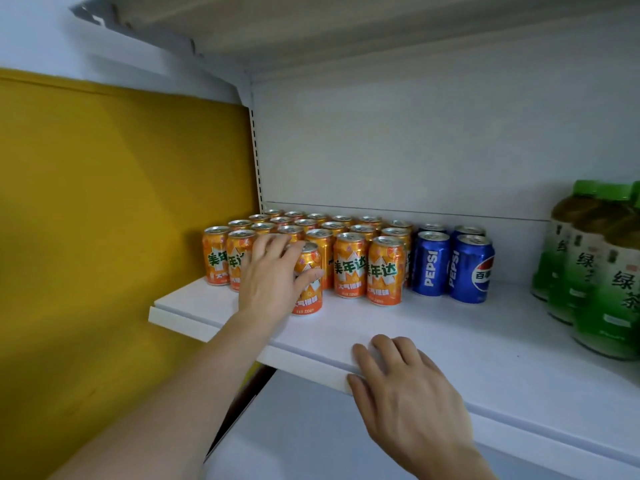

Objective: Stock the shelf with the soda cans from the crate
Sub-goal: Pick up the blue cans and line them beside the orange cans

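Observation:
A white shelf [433,334] carries several orange soda cans [349,265] in rows at its left end. My left hand [273,275] is wrapped around one orange can [309,296] that stands upright on the shelf, in front of the front row. My right hand [405,389] lies flat on the shelf's front edge with its fingers spread and holds nothing. Several blue Pepsi cans [467,268] stand right of the orange ones. The crate is out of view.
Green tea bottles [595,268] fill the shelf's right end. Another shelf [346,32] hangs overhead. A yellow wall panel [121,202] lies left of the shelving. Bare shelf surface stretches in front of the cans.

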Available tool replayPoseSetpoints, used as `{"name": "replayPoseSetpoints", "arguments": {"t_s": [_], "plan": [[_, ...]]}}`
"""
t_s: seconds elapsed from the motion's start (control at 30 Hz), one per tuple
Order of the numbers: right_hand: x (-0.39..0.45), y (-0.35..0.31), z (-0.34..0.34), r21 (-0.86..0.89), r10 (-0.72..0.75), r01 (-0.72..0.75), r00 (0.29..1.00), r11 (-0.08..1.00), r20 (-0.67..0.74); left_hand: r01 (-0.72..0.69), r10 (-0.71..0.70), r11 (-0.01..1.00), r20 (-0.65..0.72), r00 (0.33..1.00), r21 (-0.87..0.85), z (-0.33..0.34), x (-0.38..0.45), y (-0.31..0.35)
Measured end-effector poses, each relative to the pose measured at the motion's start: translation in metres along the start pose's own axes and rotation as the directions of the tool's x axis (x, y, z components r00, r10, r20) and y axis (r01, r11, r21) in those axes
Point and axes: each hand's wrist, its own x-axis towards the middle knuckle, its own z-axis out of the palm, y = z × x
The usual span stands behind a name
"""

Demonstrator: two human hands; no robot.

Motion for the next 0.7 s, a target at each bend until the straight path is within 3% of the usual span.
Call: {"name": "replayPoseSetpoints", "arguments": {"t_s": [0.13, 0.3, 0.5, 0.6, 0.7], "plan": [[-0.001, 0.001, 0.003, -0.009, -0.011, 0.01, 1.0, 1.0, -0.023, -0.062, 0.063, 0.994, -0.007, 0.998, 0.087, 0.01, 0.014, -0.006], [-0.002, 0.001, 0.007, -0.022, -0.021, 0.02, 0.999, 1.0, -0.033, -0.061, 0.061, 0.998, 0.003, 0.998, 0.035, 0.018, 0.019, -0.006], [-0.003, -0.001, 0.002, -0.014, -0.012, 0.012, 1.0, 1.0, -0.011, -0.059, 0.055, 0.998, 0.116, 0.992, 0.033, 0.01, 0.018, -0.001], [-0.003, -0.002, 0.001, -0.02, 0.003, -0.003, 1.0, 1.0, -0.007, -0.042, 0.042, 0.982, -0.002, 0.999, -0.182, -0.009, -0.006, 0.016], [-0.006, -0.001, 0.005, 0.049, 0.018, -0.013, 0.994, 0.999, -0.111, -0.069, -0.003, 0.856, -0.138, 0.99, -0.513, -0.031, -0.062, 0.051]]}}
